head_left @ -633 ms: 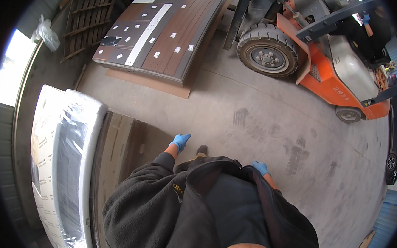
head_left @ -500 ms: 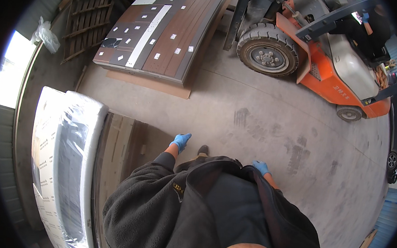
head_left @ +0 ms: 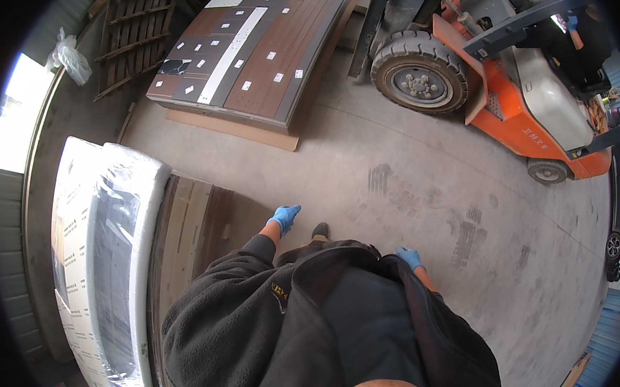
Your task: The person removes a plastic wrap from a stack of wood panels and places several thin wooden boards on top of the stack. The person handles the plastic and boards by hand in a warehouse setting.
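My left hand (head_left: 284, 219), in a blue glove, hangs in front of me with nothing seen in it. Its fingers point to the right, at least one stretched out. To its left stands a stack of brown boards (head_left: 187, 214), and the hand appears apart from it. My right hand (head_left: 410, 258), gloved in blue too, hangs at my right side above the concrete floor (head_left: 427, 166). The open dark jacket (head_left: 451, 333) partly covers that arm, and its fingers are too small and partly hidden to make out. One of my dark shoes (head_left: 321, 230) shows between the hands.
A plastic-wrapped pack (head_left: 115, 252) stands at the left. Ahead lies a wide stack of brown and grey panels (head_left: 261, 68) on cardboard (head_left: 249, 135). An orange forklift (head_left: 544, 138) with a person (head_left: 582, 51) on it is at the far right, beside a black car (head_left: 619, 208).
The view has shifted very slightly. My hands hang in nearly the same places.
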Tool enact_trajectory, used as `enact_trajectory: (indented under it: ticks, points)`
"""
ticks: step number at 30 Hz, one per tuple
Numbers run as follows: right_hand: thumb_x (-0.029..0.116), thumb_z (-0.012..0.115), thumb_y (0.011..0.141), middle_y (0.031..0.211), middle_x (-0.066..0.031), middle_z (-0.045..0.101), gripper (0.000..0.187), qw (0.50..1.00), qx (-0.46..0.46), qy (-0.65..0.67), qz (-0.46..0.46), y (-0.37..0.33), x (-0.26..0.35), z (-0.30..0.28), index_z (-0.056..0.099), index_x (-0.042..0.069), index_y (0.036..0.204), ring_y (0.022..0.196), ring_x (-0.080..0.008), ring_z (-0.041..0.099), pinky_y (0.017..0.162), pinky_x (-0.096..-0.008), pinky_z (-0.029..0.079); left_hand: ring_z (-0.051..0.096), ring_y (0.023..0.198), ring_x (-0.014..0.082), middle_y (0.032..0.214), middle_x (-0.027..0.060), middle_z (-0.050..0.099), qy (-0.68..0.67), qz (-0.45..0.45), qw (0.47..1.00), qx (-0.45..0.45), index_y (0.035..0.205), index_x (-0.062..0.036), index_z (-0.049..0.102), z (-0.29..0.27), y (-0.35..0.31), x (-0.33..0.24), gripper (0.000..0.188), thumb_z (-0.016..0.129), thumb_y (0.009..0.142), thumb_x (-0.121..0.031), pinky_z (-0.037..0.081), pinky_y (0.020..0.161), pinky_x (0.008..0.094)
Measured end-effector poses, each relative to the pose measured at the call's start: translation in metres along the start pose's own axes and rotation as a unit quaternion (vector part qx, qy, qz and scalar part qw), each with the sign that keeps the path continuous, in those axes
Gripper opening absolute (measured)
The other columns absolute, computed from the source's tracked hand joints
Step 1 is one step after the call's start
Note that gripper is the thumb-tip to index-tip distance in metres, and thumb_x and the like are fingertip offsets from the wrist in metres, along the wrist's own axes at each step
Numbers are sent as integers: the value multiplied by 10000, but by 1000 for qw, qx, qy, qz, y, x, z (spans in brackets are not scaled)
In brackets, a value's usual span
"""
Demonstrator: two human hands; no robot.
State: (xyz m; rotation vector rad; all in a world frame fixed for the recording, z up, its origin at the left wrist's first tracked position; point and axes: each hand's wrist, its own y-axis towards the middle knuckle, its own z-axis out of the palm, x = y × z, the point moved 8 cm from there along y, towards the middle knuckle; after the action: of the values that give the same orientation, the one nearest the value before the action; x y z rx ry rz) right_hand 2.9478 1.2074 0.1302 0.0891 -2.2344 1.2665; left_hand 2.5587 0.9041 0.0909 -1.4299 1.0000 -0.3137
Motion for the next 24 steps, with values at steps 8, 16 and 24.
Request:
enact_trajectory:
  ticks: [8, 16, 24]
  points:
    - [271, 594, 899, 639, -10, 571, 228, 1000, 2, 12, 10, -1, 7, 3, 675, 66, 840, 516, -137, 487, 493, -349, 399, 634, 1066, 329, 1276, 154, 642, -5, 16, 999, -33, 1374, -24, 570, -6, 12, 0, 637, 663, 925, -466, 512, 850, 490]
    - [283, 575, 910, 651, -23, 576, 259, 1000, 2, 6, -9, -5, 15, 19, 664, 51, 835, 537, -136, 482, 512, -356, 404, 637, 980, 308, 1182, 150, 658, 0, 15, 999, -36, 1311, -26, 601, -21, 13, 1, 605, 671, 912, -476, 516, 789, 468]
    - [310, 584, 905, 673, -26, 589, 293, 1000, -9, 24, -3, -10, 14, 16, 658, 40, 817, 568, -136, 495, 548, -358, 415, 566, 1191, 342, 1374, 153, 560, 9, 4, 1000, 2, 1433, -50, 503, -14, 18, 3, 669, 639, 942, -484, 475, 942, 488]
